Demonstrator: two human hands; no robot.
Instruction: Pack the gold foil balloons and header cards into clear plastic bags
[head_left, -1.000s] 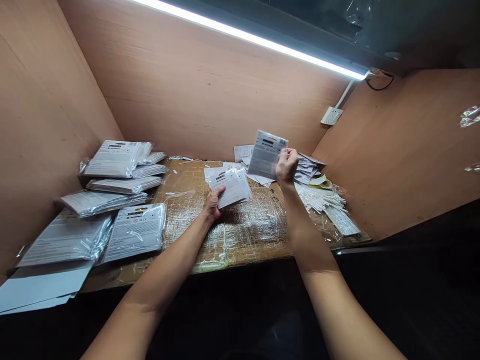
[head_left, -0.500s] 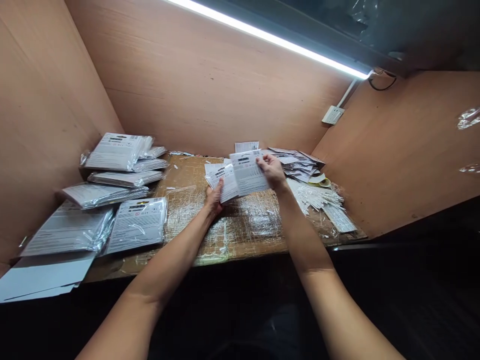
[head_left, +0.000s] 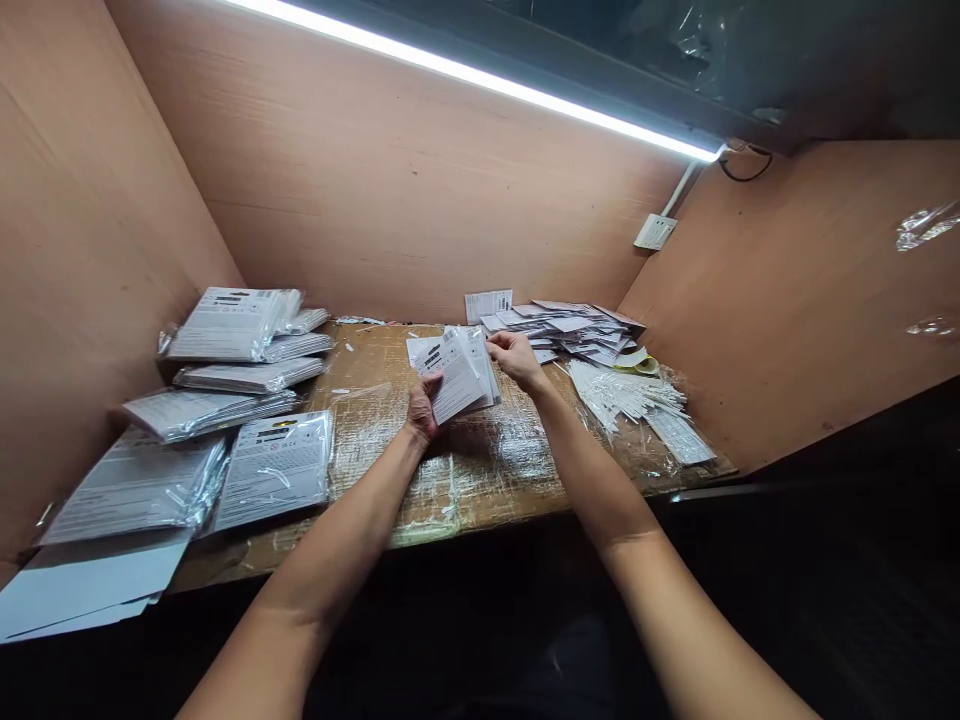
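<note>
My left hand (head_left: 424,405) is closed round the lower left of several white printed cards (head_left: 459,380), thumb on top. The cards are fanned out, with small black print and a dark hang-hole at the top. Close by on the right, my right hand (head_left: 516,360) pinches the upper right edge of a card in this fan. Its fingertips partly hide that edge. More cards lie on the cardboard-covered table behind the fan, where the held ones partly cover them.
Plastic-wrapped card packs (head_left: 225,325) are piled on the left, above white sheets (head_left: 90,575). At the right are a loose card heap (head_left: 577,325), a yellow-edged tape roll (head_left: 637,362) and white strips (head_left: 619,395). Wooden walls enclose the table; a light tube (head_left: 480,75) hangs above.
My right hand has moved left and slightly down, bringing its card from beside the fan into it. The left hand keeps its hold. The camera view has shifted slightly.
</note>
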